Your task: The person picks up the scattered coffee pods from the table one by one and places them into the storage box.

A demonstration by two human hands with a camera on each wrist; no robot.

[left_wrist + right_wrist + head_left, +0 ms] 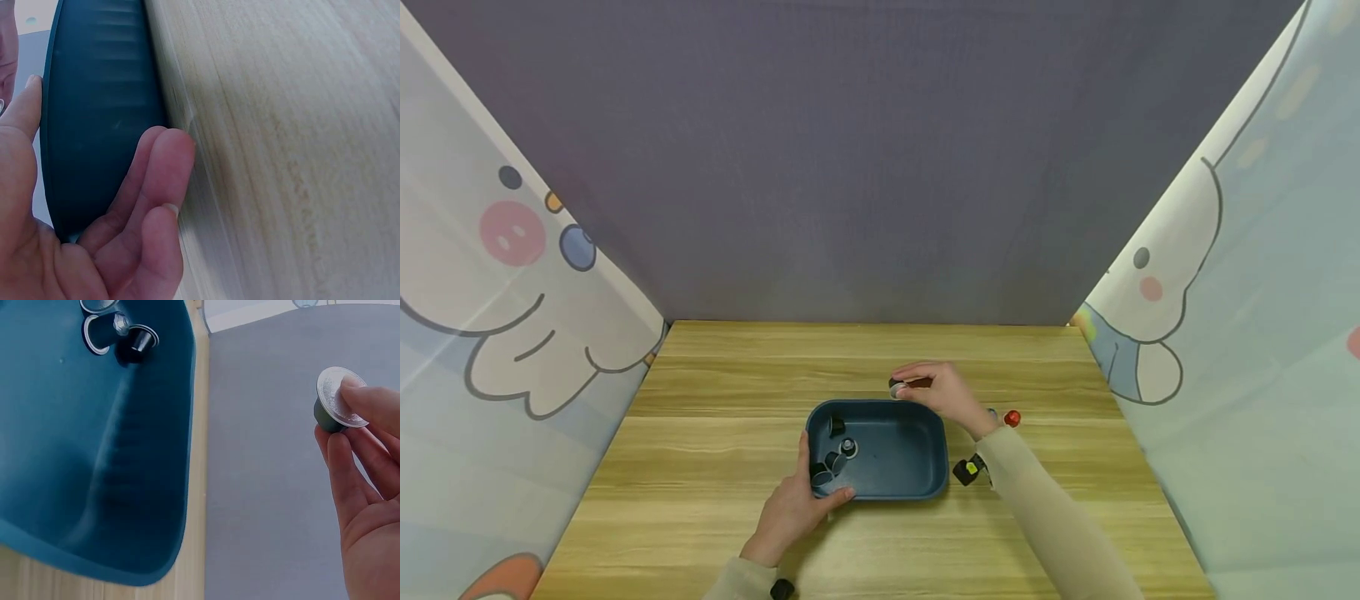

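My right hand [949,395] is raised just beyond the far rim of a dark blue plastic tub [895,493]. It pinches a coffee capsule [334,403] between thumb and fingertips, the silvery foil lid under the thumb and the dark green cup against the fingers. At the tub's near left corner, my left hand [790,504] grips the outside, with the thumb along the front and a finger up the left side. Several dark capsules [847,447] lie inside the tub toward its left end, some tipped over.
A red capsule [1012,418] sits on the wooden table [700,467] right of the tub, with another small piece partly hidden by the right wrist. A grey panel [865,167] stands behind the table. Cartoon-printed curtains [1262,350] hang at both sides.
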